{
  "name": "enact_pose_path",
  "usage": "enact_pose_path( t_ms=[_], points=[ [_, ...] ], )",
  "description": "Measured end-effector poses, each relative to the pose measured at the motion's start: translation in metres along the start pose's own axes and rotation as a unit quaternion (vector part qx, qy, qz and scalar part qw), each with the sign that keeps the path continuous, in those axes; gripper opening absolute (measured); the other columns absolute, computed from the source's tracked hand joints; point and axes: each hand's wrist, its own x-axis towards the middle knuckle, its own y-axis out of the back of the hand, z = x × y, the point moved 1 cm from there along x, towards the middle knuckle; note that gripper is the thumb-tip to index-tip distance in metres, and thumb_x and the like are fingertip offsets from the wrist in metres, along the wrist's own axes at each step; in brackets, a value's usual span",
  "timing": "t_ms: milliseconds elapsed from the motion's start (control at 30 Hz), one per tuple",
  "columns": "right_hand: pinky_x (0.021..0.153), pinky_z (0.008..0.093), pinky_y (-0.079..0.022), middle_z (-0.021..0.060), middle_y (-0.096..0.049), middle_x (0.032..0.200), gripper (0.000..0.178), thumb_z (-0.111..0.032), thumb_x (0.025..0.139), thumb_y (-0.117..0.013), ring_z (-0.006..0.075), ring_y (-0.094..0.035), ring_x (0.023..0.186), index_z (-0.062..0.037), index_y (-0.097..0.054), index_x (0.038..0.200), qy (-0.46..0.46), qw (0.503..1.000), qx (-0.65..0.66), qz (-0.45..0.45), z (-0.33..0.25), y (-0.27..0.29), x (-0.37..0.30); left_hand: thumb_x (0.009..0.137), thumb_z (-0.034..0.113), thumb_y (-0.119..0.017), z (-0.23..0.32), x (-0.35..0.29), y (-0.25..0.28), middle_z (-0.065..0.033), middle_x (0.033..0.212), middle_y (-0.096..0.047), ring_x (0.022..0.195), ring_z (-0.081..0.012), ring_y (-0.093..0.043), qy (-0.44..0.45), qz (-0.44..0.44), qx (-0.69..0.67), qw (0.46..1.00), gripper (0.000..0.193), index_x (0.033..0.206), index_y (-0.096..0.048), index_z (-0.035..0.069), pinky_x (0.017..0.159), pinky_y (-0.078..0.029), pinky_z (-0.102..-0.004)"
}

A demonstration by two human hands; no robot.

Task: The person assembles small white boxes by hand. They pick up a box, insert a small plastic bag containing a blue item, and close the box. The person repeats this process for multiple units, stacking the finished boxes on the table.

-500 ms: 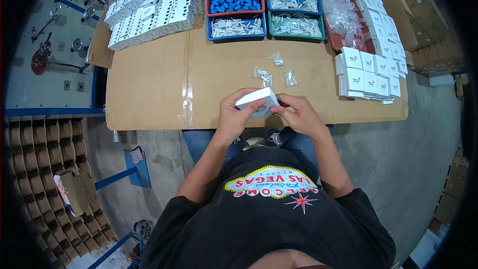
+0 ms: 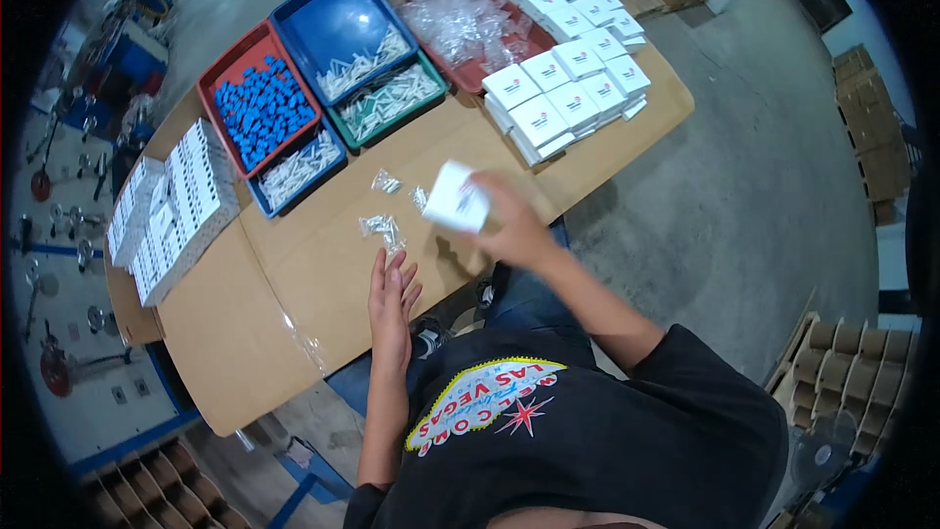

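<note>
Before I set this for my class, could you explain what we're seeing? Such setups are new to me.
No machine here: a person works with two bare hands, seen from a fisheye camera worn on the head, looking down. The right hand holds a flat, square white box above a brown cardboard surface. The left hand is open near small clear plastic packets. Beyond are a red plastic tray of blue pieces, a green plastic tray of thin white pieces, and stacked white boxes.

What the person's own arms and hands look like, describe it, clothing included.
The left hand and the motion-blurred right hand show no gloves. Both forearms are uncovered below the short black sleeves of a black T-shirt, whose chest print has a yellow border and red star.
</note>
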Motion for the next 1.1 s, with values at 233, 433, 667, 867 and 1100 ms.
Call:
enact_pose_path(
  t_ms=[233,433,667,867,1100],
  points=[
    [0.100,0.0448,-0.048,0.0209,-0.057,0.127,0.056,-0.026,0.076,-0.087,0.0392,-0.057,0.118,-0.0033,-0.064,0.121,-0.105,0.904,-0.285,0.302,0.128,0.139,0.040,0.108,0.030,-0.052,-0.036,-0.004,0.029,-0.0117,0.139,-0.062,0.113,-0.0194,-0.065,-0.009,0.050,0.148,0.988,0.053,0.155,-0.039,0.007,0.096,-0.051,-0.0353],
    [0.102,0.0469,-0.045,0.0186,-0.056,0.125,0.052,-0.032,0.077,-0.085,0.0371,-0.055,0.118,-0.0025,-0.067,0.116,-0.152,0.908,-0.292,0.260,0.176,0.163,0.056,0.105,0.010,-0.051,-0.060,0.002,0.046,-0.0138,0.133,-0.061,0.106,-0.0157,-0.064,-0.043,0.068,0.158,0.984,0.046,0.149,-0.045,0.002,0.093,-0.050,-0.0277],
    [0.116,0.0641,-0.027,0.0185,-0.053,0.140,0.055,-0.041,0.081,-0.081,0.0369,-0.044,0.136,-0.0081,-0.070,0.123,-0.132,0.869,-0.400,0.260,0.197,0.154,0.060,0.104,0.006,-0.051,-0.060,0.001,0.046,-0.0142,0.131,-0.062,0.103,-0.0162,-0.065,-0.057,0.075,0.164,0.982,0.042,0.145,-0.048,0.000,0.093,-0.050,-0.0285],
    [0.119,0.0673,-0.019,0.0200,-0.048,0.150,0.054,-0.042,0.083,-0.080,0.0385,-0.036,0.146,-0.0108,-0.070,0.126,-0.137,0.868,-0.396,0.267,0.208,0.152,0.062,0.104,0.006,-0.051,-0.057,0.003,0.044,-0.0149,0.132,-0.062,0.103,-0.0161,-0.064,-0.055,0.072,0.172,0.981,0.041,0.144,-0.049,-0.001,0.093,-0.051,-0.0285],
    [0.120,0.0662,-0.018,0.0202,-0.049,0.148,0.058,-0.042,0.083,-0.079,0.0380,-0.037,0.145,-0.0113,-0.067,0.130,-0.159,0.869,-0.384,0.270,0.207,0.154,0.064,0.104,0.007,-0.051,-0.066,0.008,0.048,-0.0159,0.132,-0.062,0.106,-0.0168,-0.064,-0.052,0.068,0.150,0.985,0.040,0.144,-0.050,-0.001,0.097,-0.051,-0.0301]
  ],
)
